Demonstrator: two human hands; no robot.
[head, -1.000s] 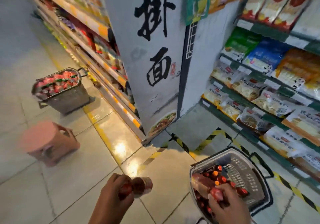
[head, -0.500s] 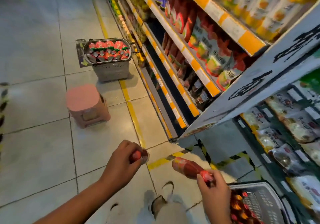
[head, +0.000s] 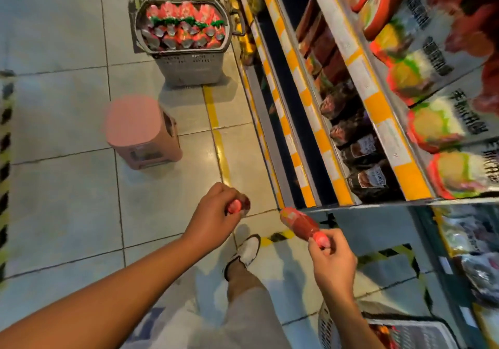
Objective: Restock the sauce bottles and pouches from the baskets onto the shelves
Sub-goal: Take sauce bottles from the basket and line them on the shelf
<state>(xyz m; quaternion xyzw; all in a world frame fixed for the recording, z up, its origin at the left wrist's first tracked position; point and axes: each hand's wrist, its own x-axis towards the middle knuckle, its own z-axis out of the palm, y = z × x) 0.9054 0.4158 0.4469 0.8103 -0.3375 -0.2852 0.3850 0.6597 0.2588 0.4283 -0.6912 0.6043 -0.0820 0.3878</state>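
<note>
- Floor [head: 62, 122]: pale tiles; a black-and-yellow hazard strip at the far left edge, a yellow line running alongside the shelving.
- Stool [head: 141, 135]: pink plastic, upright on the tiles, left of the yellow line and nearer than the far basket.
- Far basket [head: 186, 59]: grey, on the floor hard by the shelf base, filled with red pouches [head: 183, 28] standing in rows (green caps on several).
- Left hand [head: 213, 213]: fingers curled round a bottle [head: 239, 206], held over the floor; only its red cap and a dark bit of the body show past the knuckles.
- Shoe [head: 247, 250]: white, on the tiles between the two hands.
- Right hand [head: 330, 262]: thumb and fingertips pinch the red cap of a second bottle [head: 298, 223], its red body pointing up and left, near the shelf's end corner but not touching it.
- Shelves [head: 305, 97]: tiers with orange-and-white edge strips; dark pouches on a lower tier, bright packets above (print blurred).
- Near basket [head: 413, 334]: bottom right, partly cut off, red-capped goods inside.
</note>
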